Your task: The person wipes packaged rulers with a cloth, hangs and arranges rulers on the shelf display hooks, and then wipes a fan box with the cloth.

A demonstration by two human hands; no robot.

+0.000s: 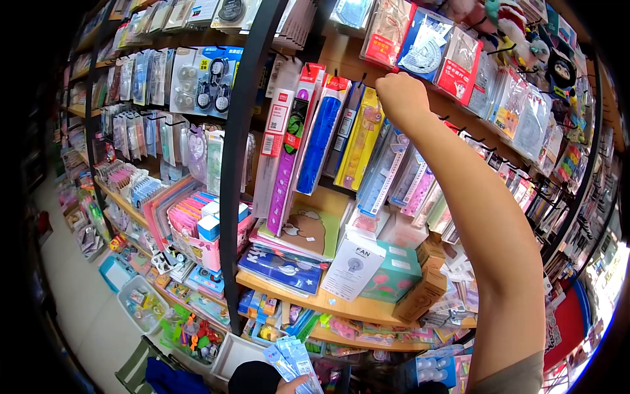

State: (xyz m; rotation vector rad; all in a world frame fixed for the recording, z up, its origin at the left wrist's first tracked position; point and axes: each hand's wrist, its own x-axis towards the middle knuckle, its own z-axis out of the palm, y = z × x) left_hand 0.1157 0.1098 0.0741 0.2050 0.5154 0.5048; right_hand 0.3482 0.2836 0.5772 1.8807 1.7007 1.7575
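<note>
Shelves (354, 308) tower; just below-left of the curled right hand (403, 100), its grip unclear from here, the yellow pack (359, 141) hangs lengthwise; the farther left hand (293, 386) pinches blue packs (292, 362)

From where I stand, black posts (239, 144) frame the shop's wooden shelves (354, 310), which rise past the top of my view and are backed by brown board (356, 52). Down on the left runs a pale, smooth floor (79, 315), while bright white light (609, 282) glares in at the far right.
</note>
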